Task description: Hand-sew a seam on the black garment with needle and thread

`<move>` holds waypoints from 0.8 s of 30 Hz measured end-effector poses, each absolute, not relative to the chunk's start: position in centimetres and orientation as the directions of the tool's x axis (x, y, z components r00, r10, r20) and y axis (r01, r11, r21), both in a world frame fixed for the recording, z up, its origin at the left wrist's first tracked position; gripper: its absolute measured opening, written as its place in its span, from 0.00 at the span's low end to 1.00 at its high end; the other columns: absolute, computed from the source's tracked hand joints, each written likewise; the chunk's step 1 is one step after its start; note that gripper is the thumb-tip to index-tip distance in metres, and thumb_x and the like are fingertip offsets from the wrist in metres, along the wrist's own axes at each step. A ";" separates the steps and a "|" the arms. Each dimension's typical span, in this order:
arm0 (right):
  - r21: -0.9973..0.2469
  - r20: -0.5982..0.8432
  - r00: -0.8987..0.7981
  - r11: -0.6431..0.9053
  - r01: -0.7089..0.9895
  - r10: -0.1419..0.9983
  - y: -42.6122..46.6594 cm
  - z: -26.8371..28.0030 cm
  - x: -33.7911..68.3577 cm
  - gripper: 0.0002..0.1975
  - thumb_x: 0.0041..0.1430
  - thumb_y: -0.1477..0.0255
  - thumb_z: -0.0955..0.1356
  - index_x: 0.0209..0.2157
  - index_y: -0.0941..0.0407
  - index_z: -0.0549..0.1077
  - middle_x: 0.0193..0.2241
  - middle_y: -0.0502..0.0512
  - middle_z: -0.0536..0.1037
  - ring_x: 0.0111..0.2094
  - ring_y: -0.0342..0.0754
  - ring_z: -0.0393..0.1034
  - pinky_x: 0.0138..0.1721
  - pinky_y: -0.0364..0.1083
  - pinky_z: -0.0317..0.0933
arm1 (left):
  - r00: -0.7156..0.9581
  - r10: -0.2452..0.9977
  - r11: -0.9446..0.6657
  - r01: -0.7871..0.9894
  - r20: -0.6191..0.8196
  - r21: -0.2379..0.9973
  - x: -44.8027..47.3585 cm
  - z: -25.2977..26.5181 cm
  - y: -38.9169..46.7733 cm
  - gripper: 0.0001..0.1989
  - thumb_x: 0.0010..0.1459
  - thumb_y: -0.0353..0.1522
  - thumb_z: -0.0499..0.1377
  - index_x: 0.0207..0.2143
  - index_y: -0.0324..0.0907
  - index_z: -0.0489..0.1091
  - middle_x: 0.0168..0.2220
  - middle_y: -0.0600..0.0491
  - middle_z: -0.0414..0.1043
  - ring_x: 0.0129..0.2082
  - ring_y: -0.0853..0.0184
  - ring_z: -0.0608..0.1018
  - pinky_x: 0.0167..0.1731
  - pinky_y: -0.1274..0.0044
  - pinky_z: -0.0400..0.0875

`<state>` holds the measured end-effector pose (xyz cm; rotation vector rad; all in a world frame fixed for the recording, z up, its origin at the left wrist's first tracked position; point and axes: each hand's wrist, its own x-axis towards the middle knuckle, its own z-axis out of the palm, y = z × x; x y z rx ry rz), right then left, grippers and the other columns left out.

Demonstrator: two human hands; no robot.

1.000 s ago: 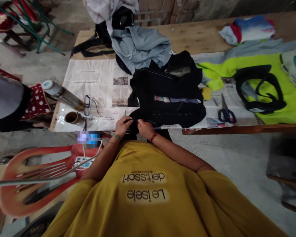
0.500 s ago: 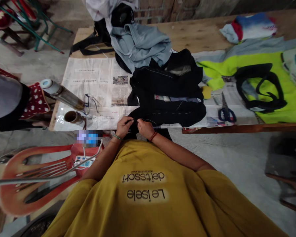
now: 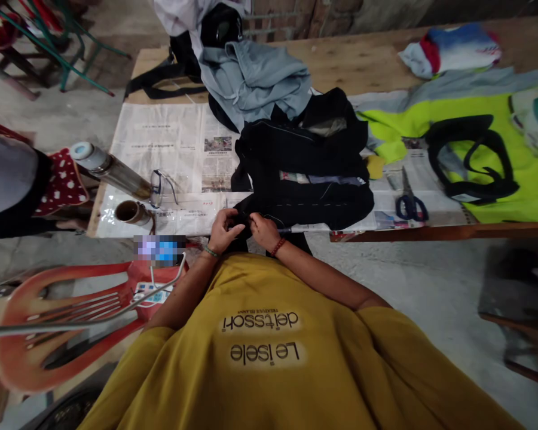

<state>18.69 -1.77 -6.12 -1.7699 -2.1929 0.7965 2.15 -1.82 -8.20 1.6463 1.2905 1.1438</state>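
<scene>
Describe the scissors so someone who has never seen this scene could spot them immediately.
Start at the long wooden table and follow its near edge rightward from the black garment. The scissors lie there on newspaper, just before the yellow-green cloth. Metal blades pointing toward the table's far side and dark looped handles set them apart from the soft fabric around them.
</scene>
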 end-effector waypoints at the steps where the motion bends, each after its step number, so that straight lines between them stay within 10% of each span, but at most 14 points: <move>1: -0.539 -0.161 -0.255 0.131 0.832 0.954 -1.8 -6.2 18.7 0.15 0.65 0.71 0.56 0.47 0.58 0.70 0.36 0.58 0.79 0.36 0.48 0.72 0.34 0.42 0.55 | 0.070 0.976 -0.217 0.347 0.206 0.913 2.2 -8.4 -1.8 0.21 0.50 0.39 0.64 0.45 0.41 0.68 0.44 0.47 0.69 0.43 0.64 0.74 0.41 0.74 0.72; 7: -0.617 -0.134 -0.257 0.122 0.777 0.957 -1.9 -5.6 18.8 0.15 0.63 0.73 0.58 0.46 0.58 0.71 0.36 0.56 0.79 0.36 0.46 0.72 0.37 0.41 0.57 | 0.120 0.945 -0.323 0.471 0.303 0.821 2.8 -8.7 -1.1 0.06 0.54 0.35 0.61 0.34 0.42 0.73 0.38 0.50 0.72 0.41 0.65 0.74 0.44 0.72 0.70; 24: -0.549 -0.192 -0.250 0.107 0.829 0.949 -1.0 -4.3 18.2 0.13 0.64 0.72 0.59 0.33 0.59 0.75 0.30 0.55 0.77 0.29 0.43 0.66 0.31 0.41 0.51 | 0.173 0.947 -0.320 0.414 0.271 0.852 2.4 -9.4 -0.7 0.06 0.56 0.32 0.58 0.33 0.44 0.75 0.33 0.53 0.75 0.35 0.67 0.75 0.39 0.74 0.71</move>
